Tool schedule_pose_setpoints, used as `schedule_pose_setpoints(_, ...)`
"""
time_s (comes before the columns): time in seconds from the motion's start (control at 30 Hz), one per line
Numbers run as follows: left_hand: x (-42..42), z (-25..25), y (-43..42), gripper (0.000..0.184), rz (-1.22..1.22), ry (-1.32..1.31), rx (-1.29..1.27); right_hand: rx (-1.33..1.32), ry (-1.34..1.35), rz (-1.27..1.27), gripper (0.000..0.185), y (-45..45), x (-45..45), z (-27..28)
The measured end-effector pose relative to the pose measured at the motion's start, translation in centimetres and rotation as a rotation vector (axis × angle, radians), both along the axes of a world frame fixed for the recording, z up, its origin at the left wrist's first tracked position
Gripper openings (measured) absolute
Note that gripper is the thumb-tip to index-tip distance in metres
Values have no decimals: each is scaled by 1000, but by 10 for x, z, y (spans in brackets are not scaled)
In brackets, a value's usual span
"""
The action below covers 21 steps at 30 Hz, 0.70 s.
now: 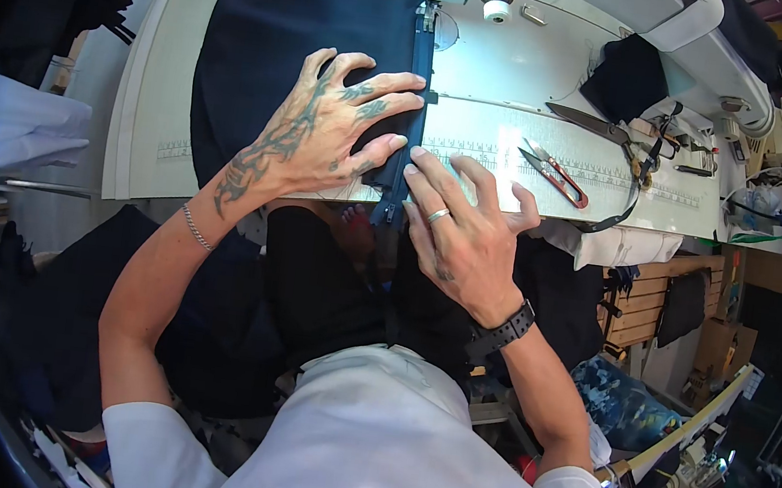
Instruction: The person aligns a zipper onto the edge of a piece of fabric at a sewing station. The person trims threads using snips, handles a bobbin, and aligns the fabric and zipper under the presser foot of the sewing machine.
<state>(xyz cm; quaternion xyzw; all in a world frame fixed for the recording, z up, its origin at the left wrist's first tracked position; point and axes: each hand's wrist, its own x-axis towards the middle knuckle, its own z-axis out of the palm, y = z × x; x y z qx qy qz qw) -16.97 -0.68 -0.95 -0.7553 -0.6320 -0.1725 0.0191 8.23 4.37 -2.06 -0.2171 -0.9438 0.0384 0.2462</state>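
Dark navy fabric point(290, 30) lies on the white sewing table point(503, 194), its right edge running under the presser foot point(427, 15) of a sewing machine. My left hand point(327, 126) rests on the fabric with its fingers spread, fingertips near that edge. Along the edge runs a dark zipper-like strip point(415, 102). Just right of it, my right hand point(471, 219) touches the strip's lower part near the table's front edge, its fingers apart. Both hands lie below the presser foot.
Red-handled thread snips point(558, 176) lie right of my right hand. Farther right are large dark scissors point(593, 124) and a folded dark cloth piece point(627, 78). The machine's arm point(695, 28) spans the upper right. White cloth point(23, 125) is at far left.
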Motion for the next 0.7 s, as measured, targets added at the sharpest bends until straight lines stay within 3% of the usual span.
schedule_pose_setpoints(0.7,-3,4,3,46,-1,70,-54,-90,-108,-18,41,1,-2,20)
